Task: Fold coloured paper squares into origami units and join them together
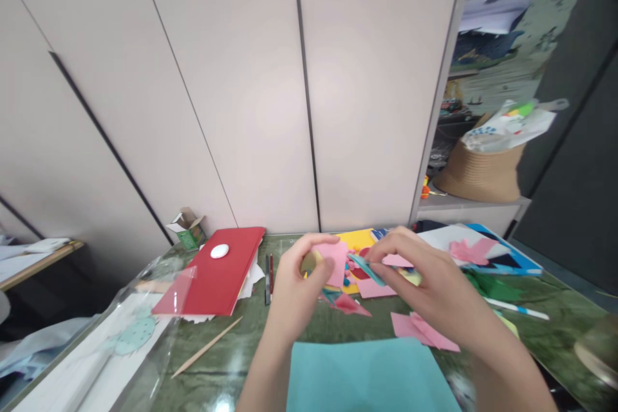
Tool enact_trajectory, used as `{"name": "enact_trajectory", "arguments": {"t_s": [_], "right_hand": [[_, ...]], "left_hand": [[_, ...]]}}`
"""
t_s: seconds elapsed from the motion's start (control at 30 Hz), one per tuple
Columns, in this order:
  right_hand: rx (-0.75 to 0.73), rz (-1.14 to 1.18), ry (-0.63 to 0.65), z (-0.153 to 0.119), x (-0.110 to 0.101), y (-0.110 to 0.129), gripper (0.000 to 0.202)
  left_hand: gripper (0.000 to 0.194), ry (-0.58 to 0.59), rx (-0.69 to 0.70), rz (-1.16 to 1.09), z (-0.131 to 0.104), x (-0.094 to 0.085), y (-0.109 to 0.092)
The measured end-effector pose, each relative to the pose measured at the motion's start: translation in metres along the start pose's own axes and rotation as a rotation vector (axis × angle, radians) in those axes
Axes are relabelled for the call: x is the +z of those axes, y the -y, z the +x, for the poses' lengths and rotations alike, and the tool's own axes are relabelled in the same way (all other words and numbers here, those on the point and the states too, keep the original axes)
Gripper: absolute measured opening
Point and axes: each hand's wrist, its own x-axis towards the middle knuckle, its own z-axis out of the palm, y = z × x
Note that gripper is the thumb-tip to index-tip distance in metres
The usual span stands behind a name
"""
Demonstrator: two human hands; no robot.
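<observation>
Pink paper point(340, 264) sits in the left hand point(304, 283), pinched between thumb and curled fingers with its flat face exposed; the right hand point(425, 277) closes thumb and forefinger on a narrow teal piece point(371, 272), which slants toward the pink; whether the two touch, I cannot tell. Take that meeting point as the clock's centre: a teal sheet point(362, 376) lies at six o'clock, nearest the body; pink scraps point(425, 329) lie between four and five; a red folder point(212, 277) lies at nine; a pointed wooden stick point(207, 346) rests at eight on the green bench point(261, 367); a yellow sheet point(355, 239) lies at twelve, behind the fingers.

Good handling here, I judge, asks for a light pinch; thin paper creases under a hard thumb, so let the left hand merely steady the pink while the right does the fine turning; hold the teal close to its working end, since a long free tail would probably twist; bring both wrists down toward six o'clock and rest the forearms against the bench for steadiness; the teal sheet would make a plain backdrop, where edges show better than over the jumble at twelve.
</observation>
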Motion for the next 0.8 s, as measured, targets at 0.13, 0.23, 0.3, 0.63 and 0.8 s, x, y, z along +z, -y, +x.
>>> {"name": "enact_trajectory", "arguments": {"t_s": [0.13, 0.23, 0.3, 0.63, 0.8], "right_hand": [[0.041, -0.112, -0.099, 0.000, 0.000, -0.008, 0.008], [-0.027, -0.156, -0.091, 0.003, 0.004, -0.010, 0.015], [-0.047, -0.153, -0.062, 0.004, 0.007, -0.008, 0.021], [0.028, -0.070, -0.129, 0.007, 0.018, 0.005, 0.020], [0.072, -0.073, -0.169, 0.009, 0.022, 0.008, 0.016]], "left_hand": [[0.015, 0.021, 0.052, -0.029, 0.000, 0.002, -0.002], [0.018, 0.057, 0.065, -0.018, 0.001, 0.005, -0.006], [0.020, 0.062, 0.069, -0.005, 0.001, 0.006, -0.008], [0.018, 0.090, 0.079, -0.037, -0.002, 0.009, -0.004], [0.009, 0.094, 0.054, -0.162, 0.000, 0.010, 0.001]]}}
